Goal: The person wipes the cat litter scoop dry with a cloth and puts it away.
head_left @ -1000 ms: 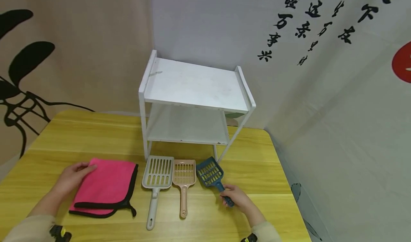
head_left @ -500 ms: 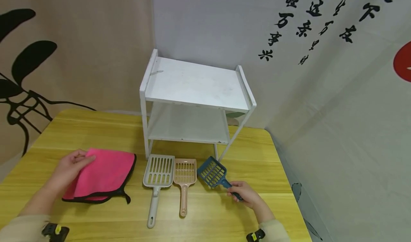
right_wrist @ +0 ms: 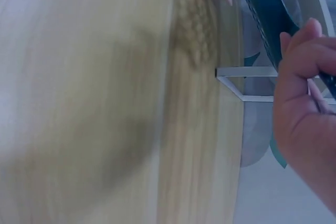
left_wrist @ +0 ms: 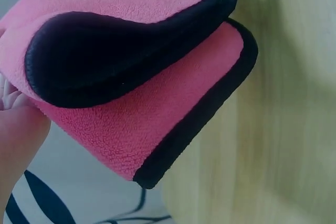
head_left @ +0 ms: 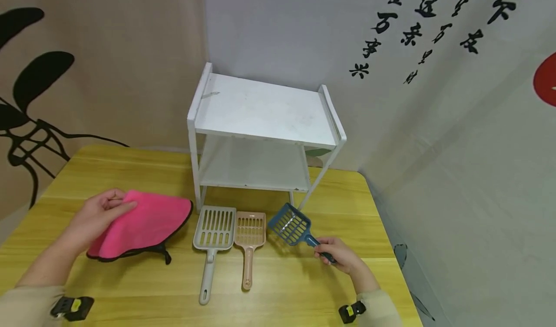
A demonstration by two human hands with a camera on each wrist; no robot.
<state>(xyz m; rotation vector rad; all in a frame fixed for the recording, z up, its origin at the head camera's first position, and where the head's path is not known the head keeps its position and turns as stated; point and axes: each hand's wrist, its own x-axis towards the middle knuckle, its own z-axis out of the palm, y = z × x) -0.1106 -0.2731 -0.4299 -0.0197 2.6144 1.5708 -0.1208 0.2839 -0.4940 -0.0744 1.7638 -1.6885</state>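
**While Left Hand (head_left: 101, 216) Pinches Pink Cloth (head_left: 149, 218), Right Hand (head_left: 340, 254) Grips Blue Scoop (head_left: 306, 237)**

As seen in the head view, the left hand, lower left of the frame, is closed between thumb and fingers on the upper left edge of the folded pink cloth. The cloth droops to the right, its black border and small loop hanging lowest; a shadow lies beneath.

The right hand, lower right of the frame, has its fingers closed round the handle of the blue scoop. The slotted head points to the upper left. In the right wrist view, the scoop is raised clear of the tabletop (head_left: 152, 295), its slotted shadow falling apart from it.

Between the hands, at lower centre, a grey scoop (head_left: 210, 253) and a smaller beige scoop (head_left: 249, 248) lie side by side, handles toward the bottom edge. Behind them, at frame centre, stands a white two-tier shelf (head_left: 269, 110). Black characters (head_left: 412, 34) mark the backdrop at upper right, with a red disc (head_left: 546, 79) at the right edge; dark leaf shapes (head_left: 43, 76) occupy the upper left.
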